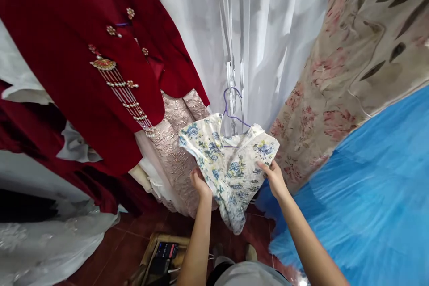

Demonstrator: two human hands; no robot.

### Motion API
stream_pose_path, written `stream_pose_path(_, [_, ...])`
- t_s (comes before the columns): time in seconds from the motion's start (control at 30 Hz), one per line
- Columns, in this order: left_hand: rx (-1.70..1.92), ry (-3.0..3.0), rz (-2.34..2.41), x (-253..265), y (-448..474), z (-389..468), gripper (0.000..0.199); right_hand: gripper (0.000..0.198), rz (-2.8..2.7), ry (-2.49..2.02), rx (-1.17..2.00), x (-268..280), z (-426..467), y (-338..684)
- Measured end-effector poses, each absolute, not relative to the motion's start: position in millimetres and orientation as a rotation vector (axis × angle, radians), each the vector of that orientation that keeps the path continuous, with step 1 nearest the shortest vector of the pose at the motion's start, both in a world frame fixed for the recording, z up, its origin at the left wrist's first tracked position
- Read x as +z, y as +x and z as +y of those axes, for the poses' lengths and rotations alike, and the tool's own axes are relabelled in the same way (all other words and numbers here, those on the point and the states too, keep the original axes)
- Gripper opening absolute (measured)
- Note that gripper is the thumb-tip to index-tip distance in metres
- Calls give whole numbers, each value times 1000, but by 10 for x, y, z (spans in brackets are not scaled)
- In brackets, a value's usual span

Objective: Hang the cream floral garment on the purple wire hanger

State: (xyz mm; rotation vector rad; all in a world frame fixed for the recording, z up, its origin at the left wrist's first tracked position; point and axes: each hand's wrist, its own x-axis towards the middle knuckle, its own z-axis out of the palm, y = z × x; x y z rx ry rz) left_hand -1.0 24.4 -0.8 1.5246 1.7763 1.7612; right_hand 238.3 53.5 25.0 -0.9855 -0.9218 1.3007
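A white blouse (236, 167) with blue roses and a V-shaped neckline hangs in front of me on a thin purple hanger (226, 103). The hanger's hook is up near the white curtain. My left hand (201, 183) is at the blouse's left edge, its fingers curled against the cloth and partly hidden by it. On the other side, my right hand (275, 179) grips the right edge, with thumb and fingers closed on the fabric. The lower end of the blouse droops between my forearms.
A dark red velvet jacket (77, 53) with beaded ornaments hangs at left, above a pink brocade skirt (174, 147). At right are a beige floral dress (321, 98) and a blue tulle skirt (372, 178). White curtains (191, 18) hang behind. A phone (166, 250) lies on a wooden stool (149, 254).
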Motion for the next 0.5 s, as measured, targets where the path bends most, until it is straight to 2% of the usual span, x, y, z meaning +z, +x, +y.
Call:
stream_pose_path(0.07, [2000,1297,1873,-188,5,224,31,66,-950,-1003,1327,167,516,2407])
stream_pose_path(0.13, [2052,1261,1870,-349,79,270,24,59,-998,-1001,1288,121,501,2421])
stream_pose_path(0.3, [1545,1469,1774,-622,296,738,31,41,-1113,-1065,1162,100,539,2478])
stream_pose_path(0.5, [1422,1549,1664,-690,388,1128,11,53,-904,-1220,769,-47,432,2562])
